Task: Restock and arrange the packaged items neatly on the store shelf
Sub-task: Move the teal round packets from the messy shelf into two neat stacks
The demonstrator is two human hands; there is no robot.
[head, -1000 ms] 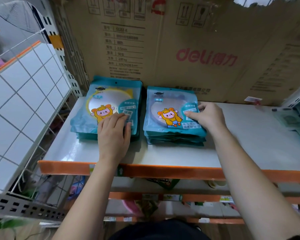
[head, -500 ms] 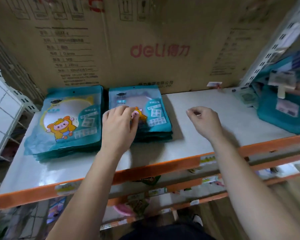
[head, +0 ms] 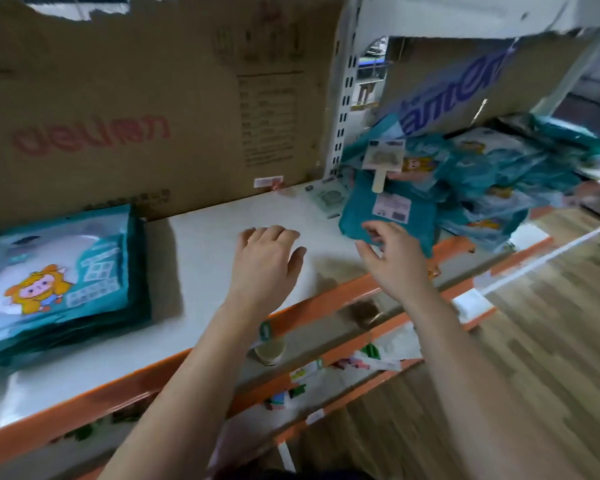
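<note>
A neat stack of teal packets (head: pixel 63 275) with a yellow cartoon figure lies at the left of the white shelf (head: pixel 215 237). At the right, past the upright, a loose heap of the same teal packets (head: pixel 482 181) is piled up. Its nearest packet (head: pixel 388 209) lies face down at the shelf's front edge. My left hand (head: pixel 267 261) hovers over bare shelf, fingers relaxed, holding nothing. My right hand (head: pixel 392 258) reaches toward that nearest packet with fingers spread, fingertips at its lower edge, not gripping it.
A brown "deli" cardboard box (head: pixel 153 109) forms the back wall. A white perforated upright (head: pixel 343 109) divides the bays. An orange shelf lip (head: pixel 326 306) runs along the front, with lower shelves of small goods beneath and wooden floor (head: pixel 534 358) at the right.
The view has swung right. My left hand has left the right-hand stack and moved onto bare shelf. My right hand has opened and moved right to the loose heap.
</note>
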